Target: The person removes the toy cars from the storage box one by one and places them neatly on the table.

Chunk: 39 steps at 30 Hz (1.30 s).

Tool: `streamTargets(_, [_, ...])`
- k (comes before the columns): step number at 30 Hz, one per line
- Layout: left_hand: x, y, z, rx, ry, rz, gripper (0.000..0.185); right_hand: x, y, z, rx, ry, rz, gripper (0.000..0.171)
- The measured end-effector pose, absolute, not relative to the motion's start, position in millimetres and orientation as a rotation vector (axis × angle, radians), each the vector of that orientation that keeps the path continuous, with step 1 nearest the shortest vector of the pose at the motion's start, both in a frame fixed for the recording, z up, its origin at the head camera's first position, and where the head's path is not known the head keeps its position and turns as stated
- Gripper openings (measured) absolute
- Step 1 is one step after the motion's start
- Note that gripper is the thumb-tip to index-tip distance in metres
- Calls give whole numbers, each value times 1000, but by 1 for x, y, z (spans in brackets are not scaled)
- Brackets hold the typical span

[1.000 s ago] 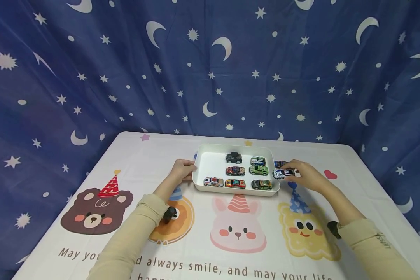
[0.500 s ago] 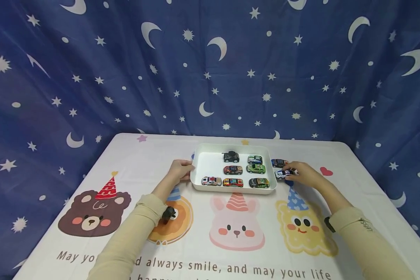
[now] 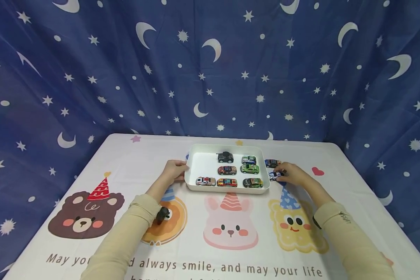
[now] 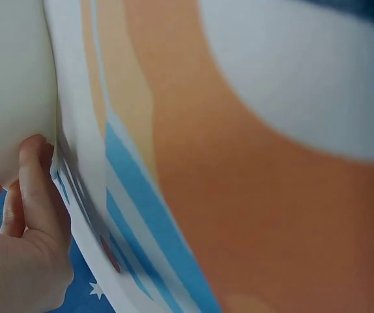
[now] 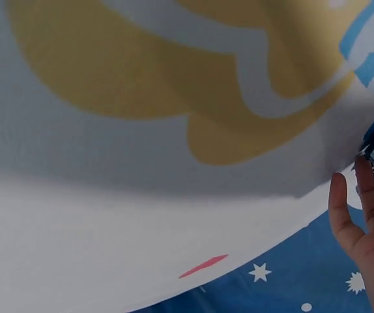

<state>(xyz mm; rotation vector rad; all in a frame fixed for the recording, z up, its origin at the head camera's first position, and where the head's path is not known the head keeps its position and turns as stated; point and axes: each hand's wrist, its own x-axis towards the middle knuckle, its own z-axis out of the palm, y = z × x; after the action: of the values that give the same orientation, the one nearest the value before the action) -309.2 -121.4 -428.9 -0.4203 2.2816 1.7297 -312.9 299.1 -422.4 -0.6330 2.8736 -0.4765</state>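
My left hand (image 3: 174, 172) grips the left end of a white tray (image 3: 200, 155), thumb and fingers at its rim; in the left wrist view the fingers bend round a tray corner (image 4: 17, 85). Several toy cars stand inside, among them a green one (image 3: 250, 169) and a red one (image 3: 227, 170), along with a black toy tank (image 3: 225, 157). Just outside the right wall, my right hand (image 3: 293, 174) pinches a white and blue toy car (image 3: 275, 176) at its right end. Directly behind that one is a dark blue toy car (image 3: 272, 163), partly covered by the fingers.
A white cloth with cartoon prints, such as a bear (image 3: 85, 214) and a rabbit (image 3: 231, 225), covers the table. Behind it hangs a blue curtain (image 3: 217, 93) with moons and stars. Dark wrist cameras show by both sleeves, the left one (image 3: 162, 214) more plainly.
My right hand has brought the white and blue toy car down slightly away from the tray's right wall, in front of the dark blue car. The whole head view has shifted; my left hand keeps its grip.
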Motion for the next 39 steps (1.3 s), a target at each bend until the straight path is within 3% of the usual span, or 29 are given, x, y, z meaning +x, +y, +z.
streamTargets(19, [-309, -119, -427, -422, 2286, 1763, 39, -314, 289, -422, -547, 2893, -408, 38])
streamTargets(28, [-320, -127, -447, -422, 2317, 1734, 33, -311, 284, -425, -527, 2867, -434, 39])
streamTargets(39, [-307, -121, -434, -449, 2314, 1742, 36, -307, 291, -423, -535, 2857, -514, 53])
